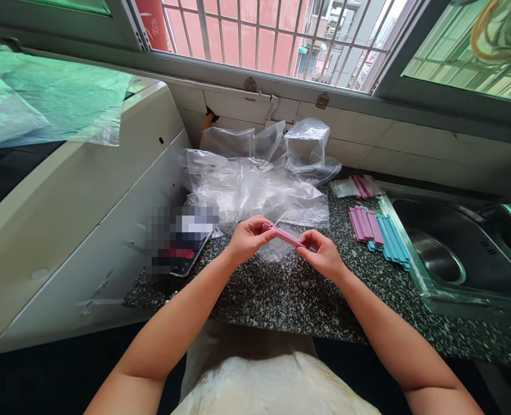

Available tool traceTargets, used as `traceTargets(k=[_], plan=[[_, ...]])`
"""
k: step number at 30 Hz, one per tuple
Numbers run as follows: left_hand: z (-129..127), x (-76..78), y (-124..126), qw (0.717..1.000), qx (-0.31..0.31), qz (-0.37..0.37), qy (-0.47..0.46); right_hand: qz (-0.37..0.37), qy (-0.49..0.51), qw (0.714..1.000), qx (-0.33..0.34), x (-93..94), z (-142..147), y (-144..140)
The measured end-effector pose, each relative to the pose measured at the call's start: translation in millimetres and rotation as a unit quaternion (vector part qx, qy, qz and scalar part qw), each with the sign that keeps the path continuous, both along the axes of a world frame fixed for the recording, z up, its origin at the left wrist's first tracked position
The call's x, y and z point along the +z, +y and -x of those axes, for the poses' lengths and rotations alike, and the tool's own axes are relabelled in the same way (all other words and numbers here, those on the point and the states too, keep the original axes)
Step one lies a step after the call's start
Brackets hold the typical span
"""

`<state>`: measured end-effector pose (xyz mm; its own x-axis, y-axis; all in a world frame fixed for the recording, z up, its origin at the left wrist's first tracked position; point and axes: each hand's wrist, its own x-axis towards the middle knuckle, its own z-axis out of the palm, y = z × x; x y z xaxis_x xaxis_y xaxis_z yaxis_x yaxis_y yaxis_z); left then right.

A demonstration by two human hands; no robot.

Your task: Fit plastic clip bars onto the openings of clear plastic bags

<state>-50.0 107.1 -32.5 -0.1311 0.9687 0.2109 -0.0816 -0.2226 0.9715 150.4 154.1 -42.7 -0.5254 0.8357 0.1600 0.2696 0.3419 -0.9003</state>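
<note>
Pale fabric of the person's clothing [277, 383] fills the bottom edge, with both bare forearms reaching forward over a speckled dark granite counter [281, 294]. One pink sealing clip [285, 234] is held above the counter between the two hands: the left hand [249, 237] is closed around its left end, fingers curled over the top, and the right hand [322, 253] is pinched on its right end. A small clear bag [277, 249] is seen just beneath the clip; whether it is caught in the clip cannot be told. Behind the hands, a heap of crumpled clear plastic bags [255, 184] is piled against the tiled wall. To the right, a row of pink clips [365, 225] is laid beside a row of blue clips [391, 239], close to the rim of a steel sink [446, 253]. Further back, a packet of clips [354, 187] is seen. A phone [181, 245], blurred out, lies left of the hands beside a white appliance [78, 230].
</note>
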Motion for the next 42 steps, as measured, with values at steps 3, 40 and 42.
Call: traceTargets(k=[3, 40, 42], plan=[[1, -0.2, 0, 1.000, 0.000, -0.012, 0.004, 0.002, 0.000, 1.000, 0.001, 1.9, 0, -1], [-5, -5.5, 1, 0.999, -0.020, -0.011, 0.030, -0.123, -0.029, 0.992, 0.002, 12.5, 10, -9], [-6, -4.6, 1, 0.999, -0.024, -0.004, 0.027, -0.124, -0.029, 0.992, 0.000, 12.2, 10, -9]])
